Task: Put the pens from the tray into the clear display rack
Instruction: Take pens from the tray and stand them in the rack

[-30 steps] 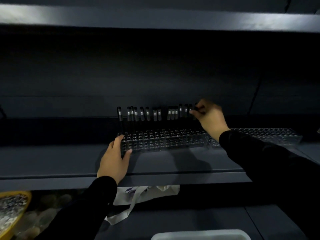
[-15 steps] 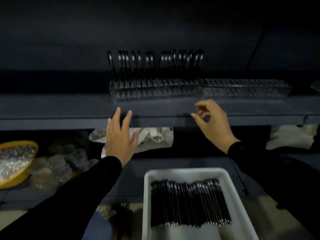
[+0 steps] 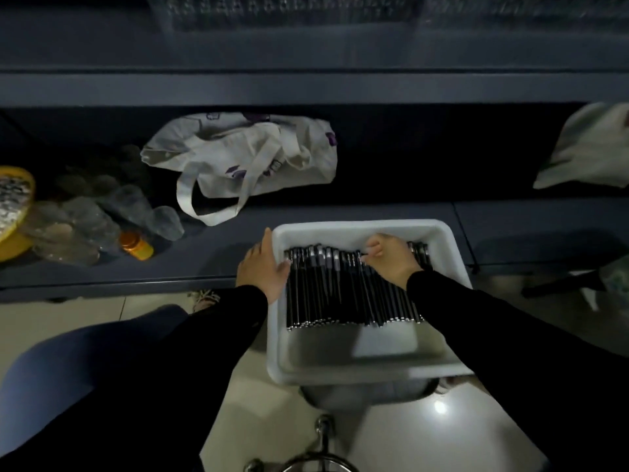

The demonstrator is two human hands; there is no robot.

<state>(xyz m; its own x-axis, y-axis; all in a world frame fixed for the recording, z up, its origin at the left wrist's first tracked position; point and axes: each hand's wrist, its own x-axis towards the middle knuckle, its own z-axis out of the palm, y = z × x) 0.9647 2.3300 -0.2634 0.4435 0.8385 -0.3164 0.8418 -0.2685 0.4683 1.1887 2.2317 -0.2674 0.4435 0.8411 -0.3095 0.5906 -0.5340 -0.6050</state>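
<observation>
Where the shelf [image 3: 204,253] ends, pale floor [image 3: 391,437] shows.

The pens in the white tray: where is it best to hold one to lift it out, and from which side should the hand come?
Probably at the far, capped end, coming from above. The pens lie flat, packed side by side in the tray, so only their tops and ends are free. The right hand is already at those far ends, while the left hand rests on the tray's left rim.

We seem to be in a shop or stockroom. Dark metal shelving [image 3: 306,86] lines the wall. A tray [image 3: 452,253] holds stacked pens [image 3: 333,291] above a tiled floor [image 3: 391,444].
</observation>
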